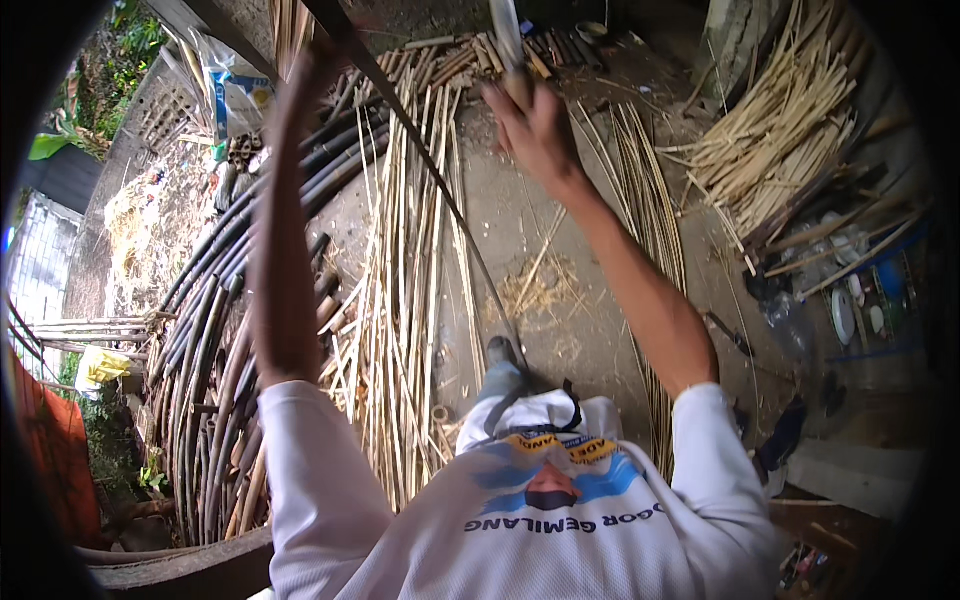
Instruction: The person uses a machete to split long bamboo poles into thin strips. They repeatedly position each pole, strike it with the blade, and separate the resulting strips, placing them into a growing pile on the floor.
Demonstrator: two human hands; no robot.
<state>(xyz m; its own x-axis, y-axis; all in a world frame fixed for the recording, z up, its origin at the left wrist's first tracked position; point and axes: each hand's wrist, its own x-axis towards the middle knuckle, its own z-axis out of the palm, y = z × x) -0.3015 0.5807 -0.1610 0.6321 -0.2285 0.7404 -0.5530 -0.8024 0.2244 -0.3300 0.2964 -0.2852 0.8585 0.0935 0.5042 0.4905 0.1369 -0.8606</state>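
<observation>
One knife [508, 35] in head view, handle clamped in right hand [540, 135], blade pointing forward. Left hand [318, 65] blurred beside long dark strip [447, 190], probably bamboo; can't tell whether closed on it. Strip slants down, lower end near boot [503, 355]. From where I stand, good control wants strip steady first, left hand and boot well clear of knife's path.

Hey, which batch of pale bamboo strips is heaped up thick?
The bamboo heap at upper right, beyond the right hand; its strips pile up deep, whereas the long strips left of centre and thin strips right of centre lie spread flat.
</observation>
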